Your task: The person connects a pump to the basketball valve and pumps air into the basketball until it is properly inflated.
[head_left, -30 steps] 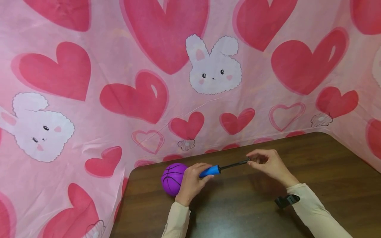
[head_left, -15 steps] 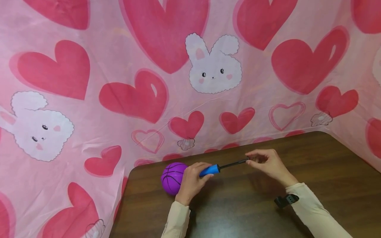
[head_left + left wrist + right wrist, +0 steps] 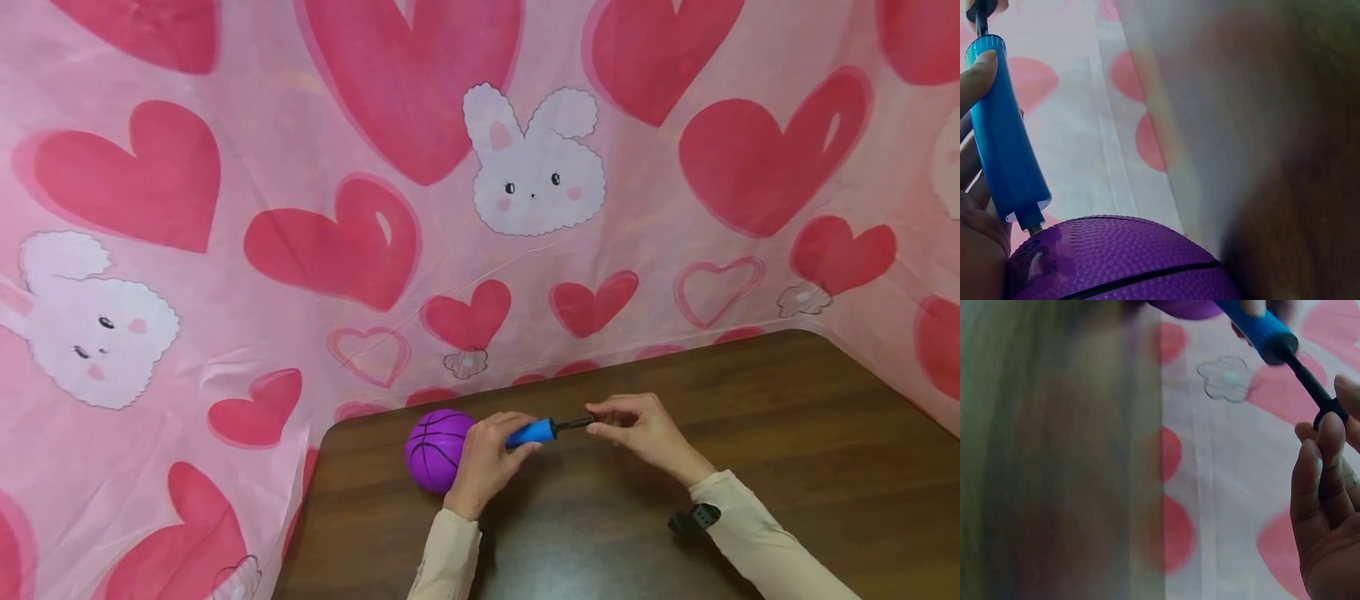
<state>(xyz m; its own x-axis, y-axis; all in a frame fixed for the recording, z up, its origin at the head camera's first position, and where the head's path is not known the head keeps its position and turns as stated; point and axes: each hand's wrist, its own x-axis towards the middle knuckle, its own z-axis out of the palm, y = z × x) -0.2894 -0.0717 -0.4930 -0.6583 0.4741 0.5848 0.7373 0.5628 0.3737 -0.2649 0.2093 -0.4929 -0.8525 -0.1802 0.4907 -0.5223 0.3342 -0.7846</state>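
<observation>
A purple basketball (image 3: 435,452) with black seams rests on the table, left of my hands. My left hand (image 3: 487,462) grips the blue barrel of a small hand pump (image 3: 532,432) beside the ball. In the left wrist view, the lower end of the pump (image 3: 1010,134) meets the ball (image 3: 1129,259) through a short metal needle. My right hand (image 3: 645,429) pinches the black handle at the other end of the pump; a short length of black rod shows between handle and barrel. Fingers (image 3: 1332,456) of that hand close about the handle in the right wrist view.
The brown wooden table (image 3: 750,417) extends to the right and toward me. Behind it and at both sides hangs a pink cloth (image 3: 540,283) printed with hearts and rabbits. A black band (image 3: 693,518) circles my right wrist.
My right hand has moved left toward the barrel with the pump handle, so less of the rod shows. My left hand and the ball stay about where they were.
</observation>
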